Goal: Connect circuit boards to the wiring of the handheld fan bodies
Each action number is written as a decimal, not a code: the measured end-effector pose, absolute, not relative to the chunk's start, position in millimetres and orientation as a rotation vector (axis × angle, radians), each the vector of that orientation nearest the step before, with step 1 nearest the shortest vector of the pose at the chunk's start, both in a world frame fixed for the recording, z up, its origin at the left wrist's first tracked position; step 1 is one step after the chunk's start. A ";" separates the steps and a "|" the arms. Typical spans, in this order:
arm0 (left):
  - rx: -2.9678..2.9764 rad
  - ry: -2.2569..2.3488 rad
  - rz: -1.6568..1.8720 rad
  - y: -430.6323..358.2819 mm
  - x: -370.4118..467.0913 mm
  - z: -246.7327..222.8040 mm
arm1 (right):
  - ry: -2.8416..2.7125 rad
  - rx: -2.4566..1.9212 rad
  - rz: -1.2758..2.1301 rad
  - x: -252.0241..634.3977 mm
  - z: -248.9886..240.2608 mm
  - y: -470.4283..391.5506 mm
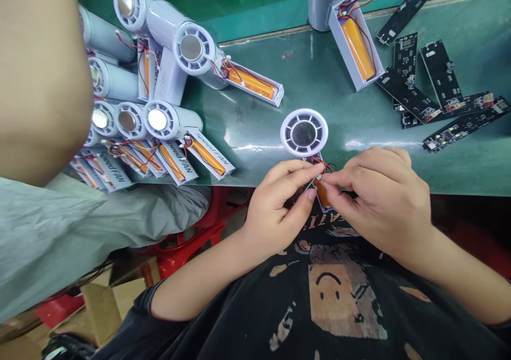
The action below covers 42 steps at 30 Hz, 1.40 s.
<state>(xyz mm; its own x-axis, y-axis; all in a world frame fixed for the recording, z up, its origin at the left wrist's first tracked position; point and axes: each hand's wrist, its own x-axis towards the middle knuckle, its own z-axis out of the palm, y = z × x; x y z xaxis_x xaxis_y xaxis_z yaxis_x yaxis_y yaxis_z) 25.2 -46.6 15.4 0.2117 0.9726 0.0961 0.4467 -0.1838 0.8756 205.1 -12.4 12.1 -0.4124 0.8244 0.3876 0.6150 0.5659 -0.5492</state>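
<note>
Close to my body at the table's edge, a handheld fan has its round grille facing up. Its opened handle points toward me, showing an orange battery and red and black wires. My left hand is closed at the handle's left side, thumb and forefinger on a thin edge; what it belongs to is hidden. With thumb and forefinger, my right hand pinches a small pale wire connector above the battery. The fingertips of both hands nearly meet there.
Several fans with open handles crowd the table's left. Another opened fan lies at the back, beside several black circuit boards on the right. A person's arm reaches in at left. Below are a red stool and cardboard boxes.
</note>
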 end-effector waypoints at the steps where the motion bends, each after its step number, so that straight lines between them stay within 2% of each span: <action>1: 1.790 1.324 0.918 -46.8 25.2 14.5 | -2.170 -1.129 0.450 206.1 11.9 -11.7; 10: 1.713 1.317 0.938 -46.1 28.2 5.5 | -1.984 -1.122 0.861 204.1 -2.3 0.1; 16: 1.173 1.270 0.875 -40.2 26.0 14.5 | -2.056 -0.957 0.495 211.6 0.3 -1.4; 21: 1.011 1.229 0.886 -41.1 29.5 20.9 | -2.239 -0.955 0.376 207.1 -11.5 -9.6; 27: 1.161 1.280 0.874 -46.0 27.9 22.3 | -2.153 -0.909 0.421 199.1 -14.3 -9.5; 30: 1.537 1.367 0.830 -44.1 23.8 24.1 | -2.137 -0.965 0.508 198.3 -13.4 -9.9; 34: 1.910 1.451 0.720 -38.2 20.2 29.4 | -2.193 -0.939 0.359 200.3 -15.1 -11.6; 42: 1.888 1.422 0.704 -33.2 19.1 29.3 | -2.110 -0.913 0.280 201.0 -20.1 -12.7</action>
